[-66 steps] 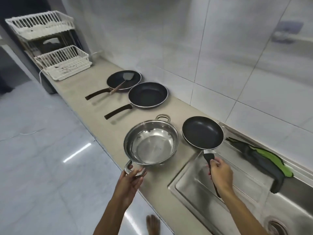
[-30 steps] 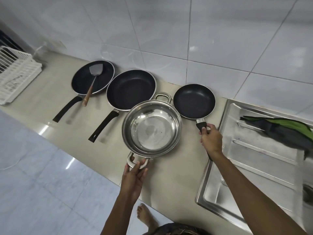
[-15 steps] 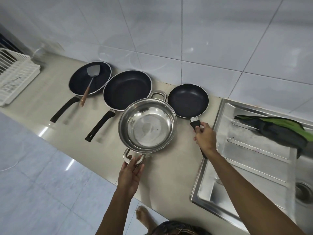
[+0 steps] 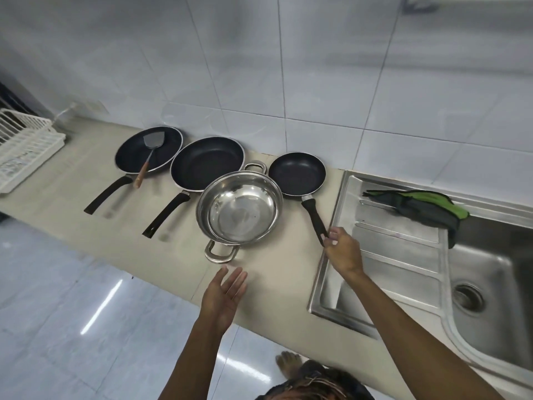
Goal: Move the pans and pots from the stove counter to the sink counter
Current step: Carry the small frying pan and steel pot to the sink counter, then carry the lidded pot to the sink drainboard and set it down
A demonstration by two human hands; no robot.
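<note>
Head view shows our table (image 4: 274,272) beside the sink (image 4: 490,272), bearing four vessels in a row. We judge this the set-down step. The steel pot (image 4: 239,210) sits at the middle, two large frying pans (image 4: 207,163) to its left, the small frying pan (image 4: 297,173) just beside the sink. Our left hand (image 4: 223,298) is released, palm open, apart from the pot's handle. Our right hand (image 4: 341,249) touches the small pan's handle tip, fingers loose. Next, we should let go fully and check for remaining cookware.

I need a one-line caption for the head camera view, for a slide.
Three black pans and a steel pot lined up on the counter beside the sink; left hand open, right hand at the small pan handle's tip.
</note>
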